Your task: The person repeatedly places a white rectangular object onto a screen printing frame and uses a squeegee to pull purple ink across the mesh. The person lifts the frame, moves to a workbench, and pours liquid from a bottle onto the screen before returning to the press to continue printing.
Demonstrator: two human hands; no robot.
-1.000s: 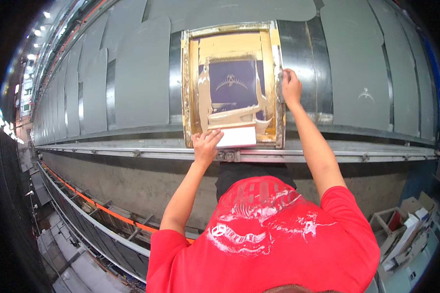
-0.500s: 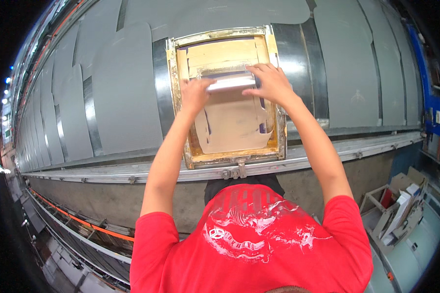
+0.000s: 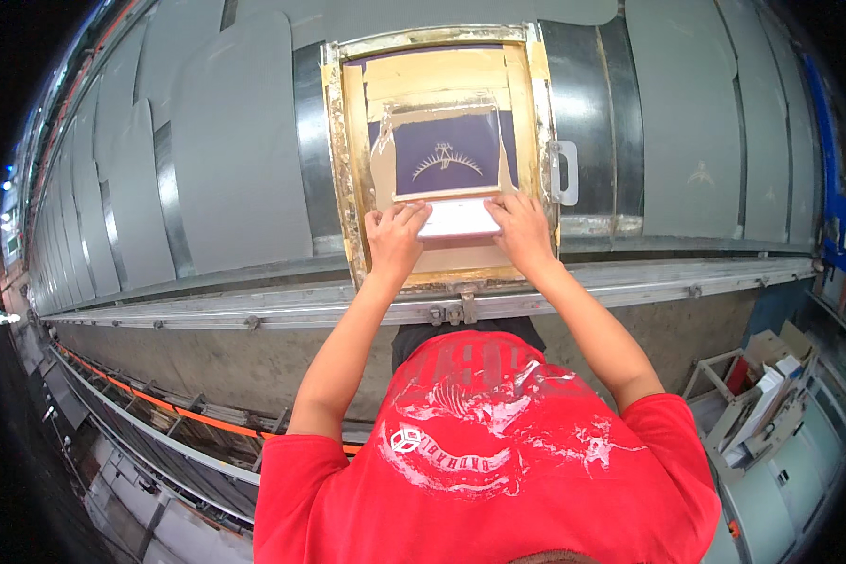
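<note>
A wooden-edged screen printing frame (image 3: 423, 40) lies on the table in front of me. Across its near part sits a squeegee (image 3: 459, 218) with a shiny pale face. My left hand (image 3: 398, 240) grips its left end, fingers bent over the top. At the other end my right hand (image 3: 524, 233) grips it the same way. Beyond the squeegee, dark purple mesh (image 3: 442, 141) shows with a pale curved, spiky design on it. Tan ink (image 3: 382, 169) borders the mesh, and more lies under and near the squeegee. The blade's lower edge is hidden.
Grey fabric panels (image 3: 240, 141) lie along the long table on both sides, dark strips between them. A clear plastic handle (image 3: 571, 174) sticks out right of the frame. A metal rail (image 3: 348, 308) runs along the near edge. Boxes and papers (image 3: 761, 404) stand at lower right.
Both hands have come toward me with the squeegee, from the frame's upper middle to its near part. The tan ink has been drawn off the middle, baring purple mesh and the design.
</note>
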